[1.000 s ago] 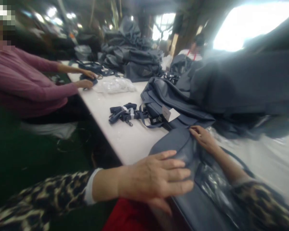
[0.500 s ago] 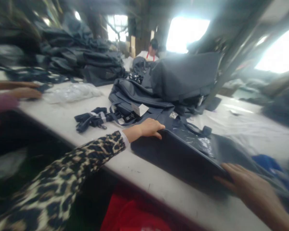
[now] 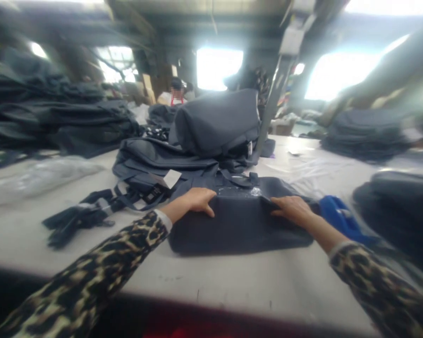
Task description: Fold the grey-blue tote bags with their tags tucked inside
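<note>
A dark grey fabric bag [image 3: 239, 225] lies on the white table [image 3: 232, 281] right in front of me. My left hand [image 3: 193, 201] rests on its top left edge, fingers curled over the fabric. My right hand [image 3: 291, 209] lies on its top right edge, fingers spread and pressing down. Both sleeves are leopard print. A clear plastic piece [image 3: 238, 191] shows on the bag's top between my hands.
A bundle of dark straps [image 3: 81, 218] lies to the left. More grey bags [image 3: 211, 126] are piled behind, with stacks at left [image 3: 49, 117] and right [image 3: 370, 134]. A blue object [image 3: 341, 218] sits by my right wrist. A person [image 3: 174, 94] works far back.
The view has swung right and the bag now lies square in front of me. My right hand moved from the near right corner up to the bag's top edge.
</note>
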A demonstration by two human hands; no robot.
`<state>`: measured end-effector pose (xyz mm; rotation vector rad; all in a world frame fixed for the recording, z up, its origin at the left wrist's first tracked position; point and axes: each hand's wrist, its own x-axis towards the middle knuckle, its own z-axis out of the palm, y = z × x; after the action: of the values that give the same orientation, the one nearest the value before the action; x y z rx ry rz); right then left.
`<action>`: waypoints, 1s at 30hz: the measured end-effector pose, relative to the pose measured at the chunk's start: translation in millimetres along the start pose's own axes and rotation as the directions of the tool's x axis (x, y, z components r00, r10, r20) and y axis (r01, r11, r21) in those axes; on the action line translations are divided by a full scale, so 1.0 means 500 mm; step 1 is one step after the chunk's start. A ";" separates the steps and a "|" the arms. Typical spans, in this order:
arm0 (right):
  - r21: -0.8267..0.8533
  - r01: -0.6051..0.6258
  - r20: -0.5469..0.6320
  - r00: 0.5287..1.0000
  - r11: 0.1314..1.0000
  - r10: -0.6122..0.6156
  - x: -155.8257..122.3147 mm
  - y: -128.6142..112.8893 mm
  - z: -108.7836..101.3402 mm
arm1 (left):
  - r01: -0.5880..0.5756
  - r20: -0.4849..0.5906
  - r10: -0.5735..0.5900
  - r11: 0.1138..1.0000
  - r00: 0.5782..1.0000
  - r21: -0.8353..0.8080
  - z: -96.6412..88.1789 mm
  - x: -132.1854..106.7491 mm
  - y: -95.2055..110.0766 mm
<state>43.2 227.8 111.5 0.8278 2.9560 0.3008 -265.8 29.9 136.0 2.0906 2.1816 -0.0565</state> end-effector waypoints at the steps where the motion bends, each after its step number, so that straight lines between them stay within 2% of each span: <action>1: 0.011 0.009 -0.007 1.000 1.000 -0.009 -0.014 0.017 -0.007 | -0.013 0.014 0.014 1.000 1.000 -0.006 -0.003 0.004 -0.001; 4: 0.050 0.049 -0.014 0.999 0.998 -0.049 -0.070 0.067 -0.021 | -0.049 0.016 0.049 0.999 0.999 -0.009 -0.006 -0.018 0.008; 7: 0.091 0.100 -0.046 0.994 0.991 -0.096 -0.120 0.092 -0.004 | -0.074 -0.030 0.074 0.997 0.997 0.019 0.004 -0.075 0.037; 9: 0.086 0.142 -0.140 0.982 0.986 -0.129 -0.143 0.092 0.023 | -0.100 -0.084 0.107 0.991 0.991 0.086 0.022 -0.113 0.061; 12: 0.013 0.197 -0.307 0.934 0.980 -0.184 -0.161 0.081 0.067 | -0.154 -0.167 0.197 0.958 0.966 0.240 0.059 -0.153 0.089; 16: -0.078 0.228 -0.399 0.885 0.970 -0.240 -0.170 0.069 0.109 | -0.194 -0.188 0.268 0.921 0.945 0.338 0.107 -0.170 0.103; 18: -0.095 0.227 -0.407 0.879 0.969 -0.246 -0.176 0.064 0.122 | -0.194 -0.191 0.277 0.910 0.942 0.367 0.135 -0.172 0.102; 21: -0.113 0.247 -0.405 0.873 0.963 -0.271 -0.188 0.056 0.140 | -0.214 -0.229 0.334 0.879 0.914 0.427 0.184 -0.177 0.097; 23: -0.117 0.253 -0.404 0.871 0.960 -0.279 -0.191 0.054 0.148 | -0.222 -0.230 0.347 0.871 0.909 0.438 0.203 -0.178 0.091; 24: -0.116 0.254 -0.400 0.873 0.960 -0.279 -0.188 0.055 0.148 | -0.210 -0.210 0.321 0.882 0.923 0.423 0.202 -0.176 0.088; 26: -0.106 0.262 -0.380 0.881 0.959 -0.283 -0.176 0.060 0.143 | -0.139 -0.154 0.204 0.926 0.967 0.352 0.178 -0.165 0.083; 28: -0.096 0.274 -0.353 0.889 0.957 -0.290 -0.161 0.069 0.133 | -0.050 -0.093 0.077 0.965 0.993 0.257 0.132 -0.143 0.085; 30: -0.091 0.279 -0.336 0.895 0.956 -0.293 -0.151 0.076 0.122 | -0.047 -0.033 0.053 0.986 0.998 0.161 0.084 -0.112 0.100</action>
<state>133.3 230.9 59.6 0.3502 3.3227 0.5358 -211.0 -28.1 103.4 2.2474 2.2117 -0.1963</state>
